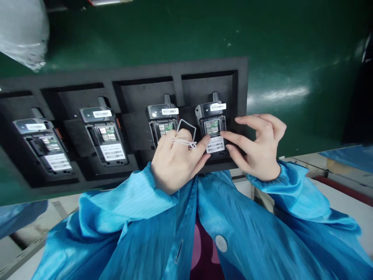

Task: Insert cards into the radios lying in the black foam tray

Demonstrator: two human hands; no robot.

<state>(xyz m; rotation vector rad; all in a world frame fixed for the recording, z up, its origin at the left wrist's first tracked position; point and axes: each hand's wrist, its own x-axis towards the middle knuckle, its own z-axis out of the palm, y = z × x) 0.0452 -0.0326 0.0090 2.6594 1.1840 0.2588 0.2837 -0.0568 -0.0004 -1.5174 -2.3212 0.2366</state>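
- We look down at a black foam tray (pixel 128 74) on a green table (pixel 291 46), with four black handheld devices lying back-up in its pockets, battery bays uncovered.
- Our left hand (pixel 175 159) rests on the lower part of the third device (pixel 162 120), hiding most of its bay. The fingers are curled loosely around a small clear card-like piece (pixel 186 130) with a thin white string or tie (pixel 186 143); we cannot tell how firmly it is pinched.
- Our right hand (pixel 259 147) lies just beside the rightmost device (pixel 212 124). Thumb and forefinger spread apart and touch the white barcode label (pixel 215 144) in its bay, holding nothing.
- The two hands sit close together, fingertips nearly meeting over that label.
- The printing on every label is too small to read.
- The second device (pixel 106 134) and the leftmost device (pixel 43 144) lie untouched; the tray's left end is cut off by the frame edge.
- Blue coat sleeves (pixel 294 186) fill the lower view and hide the table's near edge.
- A crumpled clear plastic bag (pixel 23 31) shows blurred at the top left, partly out of view.
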